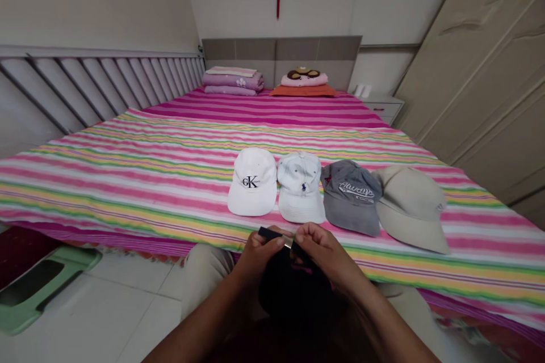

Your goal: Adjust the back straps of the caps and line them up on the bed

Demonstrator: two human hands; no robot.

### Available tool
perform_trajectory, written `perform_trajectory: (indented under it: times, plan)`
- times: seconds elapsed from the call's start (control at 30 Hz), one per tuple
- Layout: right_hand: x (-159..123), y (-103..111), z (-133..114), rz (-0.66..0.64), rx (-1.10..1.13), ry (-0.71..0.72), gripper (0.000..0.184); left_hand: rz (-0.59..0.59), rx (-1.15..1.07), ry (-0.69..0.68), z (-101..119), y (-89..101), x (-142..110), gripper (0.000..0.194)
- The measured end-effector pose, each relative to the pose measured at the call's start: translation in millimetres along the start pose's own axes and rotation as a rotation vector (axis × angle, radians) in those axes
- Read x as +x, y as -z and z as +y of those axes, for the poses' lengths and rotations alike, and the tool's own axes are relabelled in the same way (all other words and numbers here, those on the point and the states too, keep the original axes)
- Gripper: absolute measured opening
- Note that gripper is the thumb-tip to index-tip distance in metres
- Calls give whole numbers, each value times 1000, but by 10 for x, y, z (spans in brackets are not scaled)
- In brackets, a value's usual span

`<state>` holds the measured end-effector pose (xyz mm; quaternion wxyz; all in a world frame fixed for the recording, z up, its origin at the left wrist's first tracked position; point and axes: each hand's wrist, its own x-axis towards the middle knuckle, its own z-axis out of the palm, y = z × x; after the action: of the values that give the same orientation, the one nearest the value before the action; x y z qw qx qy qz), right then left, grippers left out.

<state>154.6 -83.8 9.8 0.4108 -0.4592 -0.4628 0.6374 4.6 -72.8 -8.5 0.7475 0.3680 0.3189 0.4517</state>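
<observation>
Black cap (289, 289) held at the lap, strap side facing the bed (170, 178). Strap (268, 232) runs crosswise, long axis dipping rightward, one end pointing left; left hand (259, 254) and right hand (321, 248) pinch it either side of the metal buckle (288, 242).

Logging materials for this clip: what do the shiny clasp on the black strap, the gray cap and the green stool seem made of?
Shiny clasp: probably polished metal, from its bright glint.
Gray cap: likely cloth, matte, with a soft, slightly uneven crown.
Green stool: probably molded plastic, smooth, with even color and rounded edges.
</observation>
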Motion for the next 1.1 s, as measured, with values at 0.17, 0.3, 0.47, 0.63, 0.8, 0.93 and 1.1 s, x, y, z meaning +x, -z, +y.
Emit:
perform_trajectory:
  times: [0.17,0.3,0.47,0.63,0.8,0.93,1.1]
  plan:
    - [-29,27,-15,-12,-82,-31,32,49,39,-8,-14,11,-8,23]
    - [-29,14,-19,24,-73,-9,30,75,58,-15,-40,15,-5,25]
    - [-23,-9,4,39,-75,-41,31,73,68,-20,-61,9,-2,28]
    - [-26,-9,25,26,-14,-46,31,85,119,-34,-46,-5,-19,25]
    - [-15,8,45,-1,60,-41,33,86,144,-51,-68,-10,-25,24]
    - [-6,-4,56,25,59,-62,31,88,176,-78,-92,-4,-17,24]
    - [-13,-31,27,14,138,-75,28,52,231,-84,-85,28,-15,29]
